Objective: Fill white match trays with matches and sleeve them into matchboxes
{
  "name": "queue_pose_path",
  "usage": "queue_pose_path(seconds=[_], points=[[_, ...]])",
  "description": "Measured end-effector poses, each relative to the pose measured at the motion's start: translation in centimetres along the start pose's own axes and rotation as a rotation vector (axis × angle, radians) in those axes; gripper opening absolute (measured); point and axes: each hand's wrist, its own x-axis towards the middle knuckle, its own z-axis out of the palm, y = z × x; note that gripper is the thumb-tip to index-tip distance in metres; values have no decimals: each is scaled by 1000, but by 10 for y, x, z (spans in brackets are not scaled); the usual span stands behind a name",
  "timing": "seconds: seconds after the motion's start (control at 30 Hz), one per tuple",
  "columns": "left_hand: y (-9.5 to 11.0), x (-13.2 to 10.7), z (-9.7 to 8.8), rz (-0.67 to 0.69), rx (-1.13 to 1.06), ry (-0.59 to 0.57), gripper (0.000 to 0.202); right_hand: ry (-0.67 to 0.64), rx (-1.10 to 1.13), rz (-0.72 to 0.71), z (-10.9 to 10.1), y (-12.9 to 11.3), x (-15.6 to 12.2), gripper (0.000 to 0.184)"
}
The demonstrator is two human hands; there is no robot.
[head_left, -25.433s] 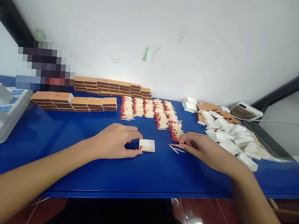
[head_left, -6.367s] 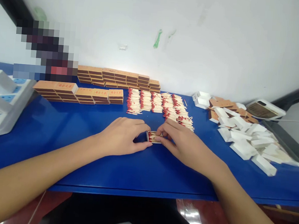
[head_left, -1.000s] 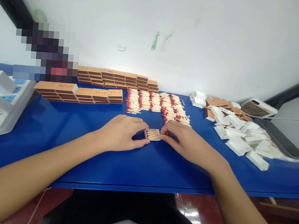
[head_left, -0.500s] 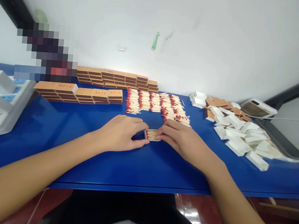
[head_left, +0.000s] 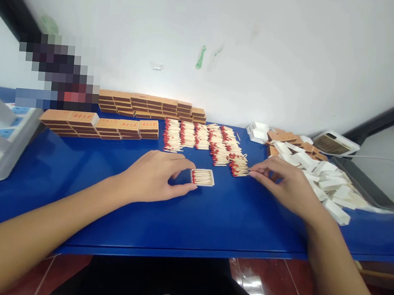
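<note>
A white matchbox tray (head_left: 203, 177), filled with red-tipped matches lying side by side, is set flat on the blue table (head_left: 211, 221), near its middle. Its left end is pinched between thumb and forefinger of the left hand (head_left: 155, 177). The right hand (head_left: 288, 184) is laid well to the right of the tray, fingers stretched out, the fingertips brought against a small heap of matches (head_left: 239, 165); whether a match is gripped cannot be told.

Behind the tray, further matches (head_left: 198, 136) are laid out in rows. Red characters are printed on the lids of the stacked orange-brown matchboxes (head_left: 98, 126), but they cannot be read; a second stack (head_left: 152, 106) is lined up against the wall. To the right, empty white trays (head_left: 326, 187) are piled loosely, with brown sleeves (head_left: 283, 137) behind them and a phone (head_left: 335, 144) beyond. A white power strip (head_left: 0, 136) is seen at the left edge.
</note>
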Motion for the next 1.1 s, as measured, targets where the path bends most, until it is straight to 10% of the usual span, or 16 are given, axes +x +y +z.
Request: queue_pose_path(seconds=[1.1], points=[[-5,5,1,-92,-2,-192,35,-192,148,49,14,-19,4,30]])
